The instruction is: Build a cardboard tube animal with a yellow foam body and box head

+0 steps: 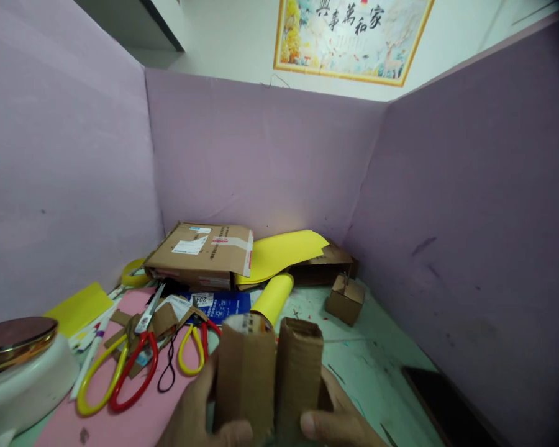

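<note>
Two cardboard tubes stood upright, side by side at the near edge of the table, between the person's hands. The left hand [193, 406] was closed around the wider left tube [245, 382], and the right hand [345, 419] gripped the narrower right tube [299, 372], its thumb against the front. The tubes blocked the view of the lower end of a rolled yellow sheet [274, 298] just behind them.

Left of the hands, scissors [144, 323] crowded a pink sheet [65, 428] among cardboard scraps [164, 318]. Four handle loops showed, two yellow and two red; how they paired could not be told. One thin black loop [167, 379] lay beside them, and one white container [25, 388] stood farther left.

Behind, a labelled box [200, 248] and a blue packet [230, 304] lay near flat yellow sheets [282, 253], whose number could not be told. To the right were one small cardboard cube [345, 302] and one dark flat object [447, 403]. Three purple panels [265, 155] enclosed the table.
</note>
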{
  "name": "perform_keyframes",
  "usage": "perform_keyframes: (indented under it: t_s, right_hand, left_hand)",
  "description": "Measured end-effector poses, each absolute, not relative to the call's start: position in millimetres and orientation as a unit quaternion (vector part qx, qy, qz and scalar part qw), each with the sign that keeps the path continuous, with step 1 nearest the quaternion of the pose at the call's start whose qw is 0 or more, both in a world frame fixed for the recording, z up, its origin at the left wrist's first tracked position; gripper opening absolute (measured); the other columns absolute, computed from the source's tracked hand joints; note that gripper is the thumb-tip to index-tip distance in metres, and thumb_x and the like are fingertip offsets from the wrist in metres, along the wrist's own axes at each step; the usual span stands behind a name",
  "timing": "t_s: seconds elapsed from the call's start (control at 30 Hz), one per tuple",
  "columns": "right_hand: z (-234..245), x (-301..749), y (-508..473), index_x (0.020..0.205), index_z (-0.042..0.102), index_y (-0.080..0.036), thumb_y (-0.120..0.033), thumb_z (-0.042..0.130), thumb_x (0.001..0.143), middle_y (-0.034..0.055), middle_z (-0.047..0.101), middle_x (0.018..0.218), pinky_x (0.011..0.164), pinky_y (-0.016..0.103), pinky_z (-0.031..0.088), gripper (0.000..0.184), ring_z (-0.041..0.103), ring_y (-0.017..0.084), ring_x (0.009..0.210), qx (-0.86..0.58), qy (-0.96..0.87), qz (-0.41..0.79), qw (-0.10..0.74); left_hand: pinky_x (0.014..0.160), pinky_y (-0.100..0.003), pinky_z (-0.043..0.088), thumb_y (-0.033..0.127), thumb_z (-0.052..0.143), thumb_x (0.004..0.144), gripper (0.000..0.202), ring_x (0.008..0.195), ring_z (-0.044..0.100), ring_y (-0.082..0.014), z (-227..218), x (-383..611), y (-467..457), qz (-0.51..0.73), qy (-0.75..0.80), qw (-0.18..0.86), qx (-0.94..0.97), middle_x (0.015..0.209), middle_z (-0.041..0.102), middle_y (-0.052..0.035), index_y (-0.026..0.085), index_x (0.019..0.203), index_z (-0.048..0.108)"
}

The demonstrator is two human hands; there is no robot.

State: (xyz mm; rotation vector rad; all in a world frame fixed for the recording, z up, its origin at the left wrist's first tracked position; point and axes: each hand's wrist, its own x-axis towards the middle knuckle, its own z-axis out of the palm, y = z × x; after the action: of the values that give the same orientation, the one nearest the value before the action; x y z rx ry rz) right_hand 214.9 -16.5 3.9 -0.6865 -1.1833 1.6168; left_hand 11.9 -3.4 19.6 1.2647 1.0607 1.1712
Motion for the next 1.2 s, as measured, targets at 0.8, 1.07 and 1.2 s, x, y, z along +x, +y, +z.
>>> perform_keyframes:
  t_s: [0.8,1.07,1.2]
  right_hand:
    - [-3.1,204.5,-13.3,0.118,0.054,-0.019,-0.018,0.087,0.044,0.0051,0.064,0.099,0.071,0.027,0.043,0.081,0.058,0.021,0.089,-0.253,-0.436,0.713,0.487]
    - [-4.1,205.8,-16.8,0.110,0.059,-0.021,-0.014,0.090,0.036,0.0022,0.065,0.101,0.076,0.028,0.041,0.081,0.058,0.025,0.098,-0.299,-0.447,0.697,0.474]
    - [-2.4,207.4,-17.1,0.113,0.059,-0.021,-0.019,0.090,0.037,0.0030,0.065,0.103,0.081,0.031,0.042,0.083,0.056,0.028,0.105,-0.299,-0.473,0.692,0.456]
  left_hand:
    - [0.082,-0.043,0.045,0.049,0.037,0.089,0.062,0.111,0.053,-0.0366,11.3,-9.2,65.4,0.232,0.698,-0.118,0.667,0.122,0.056,-0.0204,0.007,0.135,0.035]
    - [0.073,-0.041,0.045,0.039,0.037,0.091,0.049,0.100,0.049,-0.0354,7.8,-16.7,70.7,0.199,0.670,-0.225,0.679,0.116,0.055,-0.0209,0.006,0.126,0.049]
    - [0.074,-0.041,0.046,0.037,0.034,0.092,0.048,0.104,0.048,-0.0363,6.8,-14.3,71.5,0.198,0.668,-0.231,0.679,0.121,0.051,-0.0214,0.006,0.124,0.050]
